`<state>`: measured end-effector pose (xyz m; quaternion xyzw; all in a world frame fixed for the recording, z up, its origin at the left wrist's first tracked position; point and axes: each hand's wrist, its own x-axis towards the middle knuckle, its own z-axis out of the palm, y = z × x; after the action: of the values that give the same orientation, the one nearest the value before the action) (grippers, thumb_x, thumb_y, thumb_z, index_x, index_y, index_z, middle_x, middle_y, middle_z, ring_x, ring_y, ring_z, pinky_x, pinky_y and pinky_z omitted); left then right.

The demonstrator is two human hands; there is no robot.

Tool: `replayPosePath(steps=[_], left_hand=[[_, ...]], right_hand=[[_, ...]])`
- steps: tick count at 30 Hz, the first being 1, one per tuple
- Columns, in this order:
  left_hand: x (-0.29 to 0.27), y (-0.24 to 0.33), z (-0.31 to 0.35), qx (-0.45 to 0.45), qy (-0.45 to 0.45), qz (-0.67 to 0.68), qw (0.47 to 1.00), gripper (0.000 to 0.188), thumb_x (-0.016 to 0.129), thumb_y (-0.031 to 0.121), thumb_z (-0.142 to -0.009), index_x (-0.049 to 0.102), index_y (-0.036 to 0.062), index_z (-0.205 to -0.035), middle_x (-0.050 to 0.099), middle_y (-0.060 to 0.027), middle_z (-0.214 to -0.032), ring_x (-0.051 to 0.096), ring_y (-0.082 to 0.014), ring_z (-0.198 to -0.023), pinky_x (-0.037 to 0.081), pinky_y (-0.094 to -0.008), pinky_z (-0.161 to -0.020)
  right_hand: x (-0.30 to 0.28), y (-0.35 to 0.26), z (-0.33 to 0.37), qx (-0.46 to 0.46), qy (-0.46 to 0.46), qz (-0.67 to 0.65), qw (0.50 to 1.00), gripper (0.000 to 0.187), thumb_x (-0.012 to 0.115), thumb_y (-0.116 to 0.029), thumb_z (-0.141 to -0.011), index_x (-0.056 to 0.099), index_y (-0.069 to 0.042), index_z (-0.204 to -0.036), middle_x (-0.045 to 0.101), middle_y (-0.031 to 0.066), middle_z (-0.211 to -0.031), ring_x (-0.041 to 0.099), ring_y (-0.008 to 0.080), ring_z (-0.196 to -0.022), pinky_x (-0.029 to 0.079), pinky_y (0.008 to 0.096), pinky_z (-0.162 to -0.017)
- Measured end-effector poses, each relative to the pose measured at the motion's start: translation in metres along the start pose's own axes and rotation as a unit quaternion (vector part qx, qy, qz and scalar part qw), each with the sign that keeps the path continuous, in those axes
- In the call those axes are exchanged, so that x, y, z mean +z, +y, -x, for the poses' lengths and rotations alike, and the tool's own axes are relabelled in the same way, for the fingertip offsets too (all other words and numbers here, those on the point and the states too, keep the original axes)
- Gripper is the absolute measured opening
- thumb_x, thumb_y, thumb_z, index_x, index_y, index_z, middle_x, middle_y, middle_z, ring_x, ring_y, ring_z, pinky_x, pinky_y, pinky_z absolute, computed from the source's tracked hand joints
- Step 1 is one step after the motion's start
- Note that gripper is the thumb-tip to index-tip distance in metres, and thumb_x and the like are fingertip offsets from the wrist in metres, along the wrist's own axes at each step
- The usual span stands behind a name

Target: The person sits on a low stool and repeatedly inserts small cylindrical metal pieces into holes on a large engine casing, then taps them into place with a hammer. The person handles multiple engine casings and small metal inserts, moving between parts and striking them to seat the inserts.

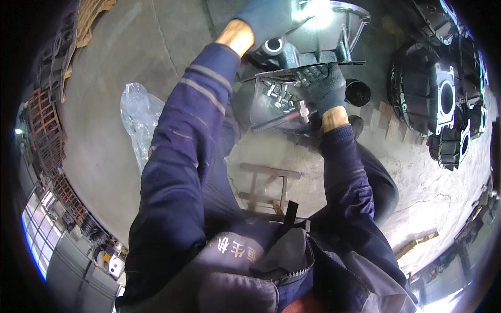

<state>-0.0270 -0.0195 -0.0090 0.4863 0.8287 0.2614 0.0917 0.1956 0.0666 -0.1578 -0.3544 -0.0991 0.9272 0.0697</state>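
A large dark metal housing (318,44) with a flanged rim stands in front of me at the top of the view. My left hand (269,23), in a dark glove, reaches over its left side; its fingers are lost in blur and glare. Lower down, my right hand (327,88), also gloved, has its fingers curled against the housing's near lower edge. Just left of that hand, a shallow tray (261,104) holds several loose bolts (281,95). Across the tray's near side lies a hammer (303,111), its handle pointing left.
Right of my right hand stands a black round container (358,93). More dark castings (417,96) are grouped at the right, beside wood pieces (386,115). A clear plastic bag (138,115) lies at the left. Near my legs is a low wooden frame (282,172).
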Motion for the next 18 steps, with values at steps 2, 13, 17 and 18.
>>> replayPosePath(steps=[2, 13, 17, 18], left_hand=[[-0.001, 0.008, 0.002, 0.006, -0.019, -0.006, 1.0, 0.058, 0.052, 0.051, -0.1, 0.073, 0.0023, -0.077, 0.068, -0.0266, -0.079, 0.067, -0.0457, -0.076, 0.049, -0.0546, -0.069], [0.0, -0.02, 0.039, -0.102, 0.118, 0.093, 0.983, 0.06, 0.046, 0.054, -0.105, 0.073, 0.0007, -0.106, 0.072, -0.0263, -0.103, 0.072, -0.0396, -0.098, 0.053, -0.0467, -0.084], [0.022, -0.047, 0.033, -0.105, 0.16, 0.065, 0.979, 0.055, 0.046, 0.049, -0.106, 0.073, 0.0011, -0.108, 0.073, -0.0254, -0.104, 0.072, -0.0387, -0.096, 0.053, -0.0467, -0.081], [0.028, -0.054, 0.031, -0.104, 0.169, 0.059, 0.978, 0.054, 0.046, 0.048, -0.106, 0.072, 0.0012, -0.108, 0.073, -0.0252, -0.104, 0.072, -0.0385, -0.095, 0.053, -0.0466, -0.081]], right_hand=[[0.001, 0.001, 0.006, -0.018, 0.005, 0.05, 0.999, 0.055, 0.039, -0.047, -0.104, 0.051, -0.011, -0.144, 0.052, 0.0105, -0.152, 0.041, 0.0272, -0.146, 0.025, 0.051, -0.124], [-0.072, 0.005, 0.048, -0.091, 0.136, 0.325, 0.931, 0.028, 0.057, -0.023, -0.101, 0.069, -0.001, -0.114, 0.074, 0.0087, -0.095, 0.068, 0.0177, -0.074, 0.051, 0.0312, -0.063], [-0.133, 0.011, 0.056, -0.199, 0.115, 0.806, 0.545, 0.032, 0.06, -0.028, -0.096, 0.075, -0.005, -0.112, 0.077, 0.0174, -0.099, 0.073, 0.0335, -0.091, 0.055, 0.0413, -0.079], [-0.144, 0.014, 0.053, -0.195, 0.139, 0.777, 0.583, 0.032, 0.061, -0.03, -0.095, 0.076, -0.007, -0.112, 0.076, 0.0181, -0.103, 0.072, 0.0352, -0.096, 0.055, 0.0425, -0.082]])
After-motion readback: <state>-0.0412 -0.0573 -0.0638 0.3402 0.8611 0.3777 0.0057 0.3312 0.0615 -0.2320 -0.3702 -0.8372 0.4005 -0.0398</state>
